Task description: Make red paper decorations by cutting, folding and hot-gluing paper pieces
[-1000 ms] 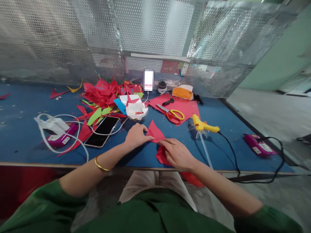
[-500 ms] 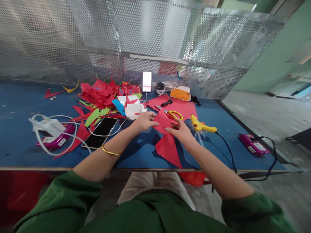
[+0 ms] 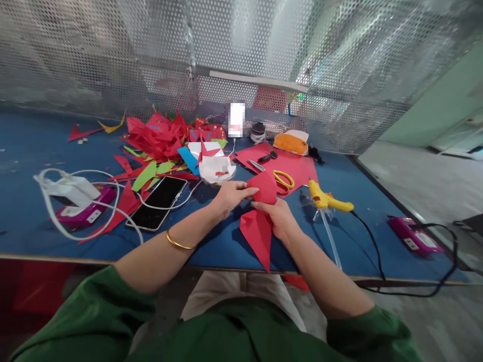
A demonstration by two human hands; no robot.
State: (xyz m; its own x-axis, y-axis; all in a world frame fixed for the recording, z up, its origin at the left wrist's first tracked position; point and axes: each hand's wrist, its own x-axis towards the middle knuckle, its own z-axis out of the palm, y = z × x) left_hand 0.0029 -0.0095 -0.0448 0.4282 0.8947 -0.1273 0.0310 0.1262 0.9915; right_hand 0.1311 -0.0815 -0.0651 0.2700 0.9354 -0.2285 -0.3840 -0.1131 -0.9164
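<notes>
No text, label, brand, number or sign is legible; the upright, bright white rectangular screen (image 3: 237, 118) appears pixelated, its content unreadable.

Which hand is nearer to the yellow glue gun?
Right. The right hand, pinching red paper, is to the left of the yellow glue gun; the left hand pinches the paper's left edge, farther away.

White cable (image 3: 169, 207) across a dark phone (image 3: 161, 197)
</notes>
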